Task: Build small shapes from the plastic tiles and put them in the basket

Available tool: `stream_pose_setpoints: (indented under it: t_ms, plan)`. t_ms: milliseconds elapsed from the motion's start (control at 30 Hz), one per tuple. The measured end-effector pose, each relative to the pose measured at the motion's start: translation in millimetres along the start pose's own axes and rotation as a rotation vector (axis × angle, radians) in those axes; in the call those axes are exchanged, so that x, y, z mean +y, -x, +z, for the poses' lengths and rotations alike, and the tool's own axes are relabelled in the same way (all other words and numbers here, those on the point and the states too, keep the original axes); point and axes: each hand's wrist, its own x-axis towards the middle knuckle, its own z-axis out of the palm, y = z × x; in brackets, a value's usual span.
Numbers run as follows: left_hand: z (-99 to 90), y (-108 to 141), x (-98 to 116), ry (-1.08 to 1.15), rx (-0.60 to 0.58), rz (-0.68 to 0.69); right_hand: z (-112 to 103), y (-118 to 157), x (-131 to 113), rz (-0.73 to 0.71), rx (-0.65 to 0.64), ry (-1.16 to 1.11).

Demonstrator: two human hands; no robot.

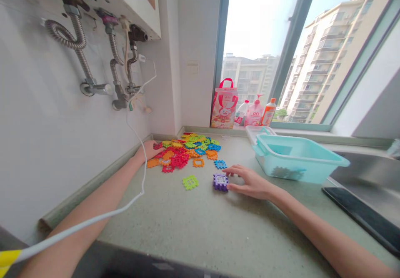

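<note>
A loose heap of plastic interlocking square tiles (179,157) in red, orange, yellow, green and blue lies on the counter. My left hand (148,152) rests at the heap's left edge, fingers stretched over red tiles; no tile shows clearly in its grasp. Nearer me is a small stack of purple tiles (221,182). My right hand (248,181) is beside its right side, thumb and fingers apart, the thumb at the stack's edge. A green tile (190,182) lies flat left of the stack, and a blue tile (220,164) lies just behind it.
A turquoise plastic bin (300,155) stands at the right, beside the sink (368,178) and a dark flat slab (359,215). Bottles (253,113) and a pink bag (224,109) line the windowsill. A white cable (125,207) crosses before my left arm.
</note>
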Motion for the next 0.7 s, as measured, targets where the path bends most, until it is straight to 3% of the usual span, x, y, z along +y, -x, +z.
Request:
stream_pose_setpoints:
  t_ms: [367,700]
  plan:
    - [-6.6,6.0,1.0,0.055,0.019,0.015,2.5,1.1,4.5,-0.010,0.010,-0.001]
    - [-17.3,15.6,18.1,-0.010,0.020,0.039,2.2,1.4,3.4,-0.014,0.010,-0.014]
